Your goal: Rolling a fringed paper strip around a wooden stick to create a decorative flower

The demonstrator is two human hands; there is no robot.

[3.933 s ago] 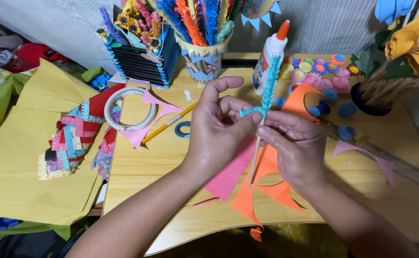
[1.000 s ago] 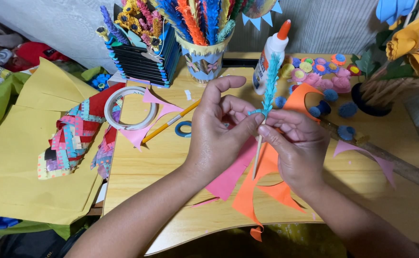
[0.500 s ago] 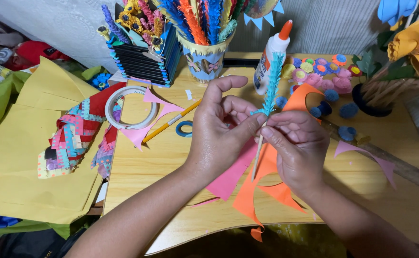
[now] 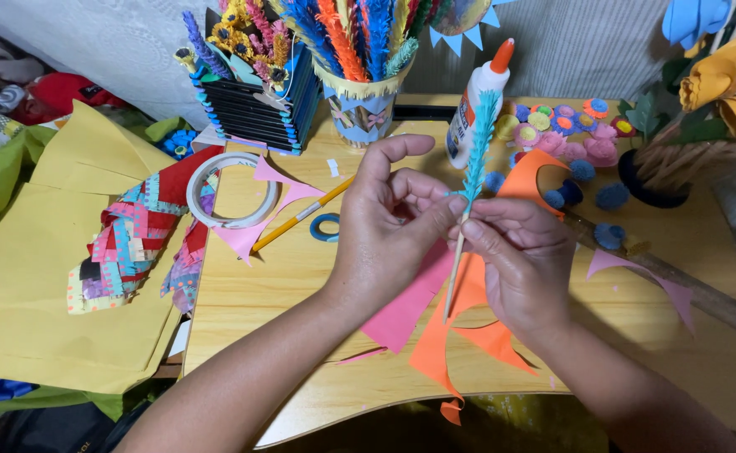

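Both hands meet over the wooden desk (image 4: 292, 277) on a thin wooden stick (image 4: 453, 277) whose upper part is wrapped in fringed light-blue paper (image 4: 479, 138). My left hand (image 4: 389, 231) pinches the stick at the base of the blue fringe, index finger raised. My right hand (image 4: 523, 264) grips the stick just below, fingers curled round it. Under the hands lie orange paper scraps (image 4: 468, 331) and a pink paper piece (image 4: 405, 306).
A white glue bottle with an orange cap (image 4: 477, 96) stands behind the hands. A cup of fringed paper sticks (image 4: 364, 105), a tape roll (image 4: 232, 191), a pencil (image 4: 301, 216), small paper flowers (image 4: 565, 134) and a yellow paper pile (image 4: 66, 277) surround the work.
The hands stay on the stick; the fingers have shifted slightly along it, working the blue fringe. Nothing else on the desk has moved.
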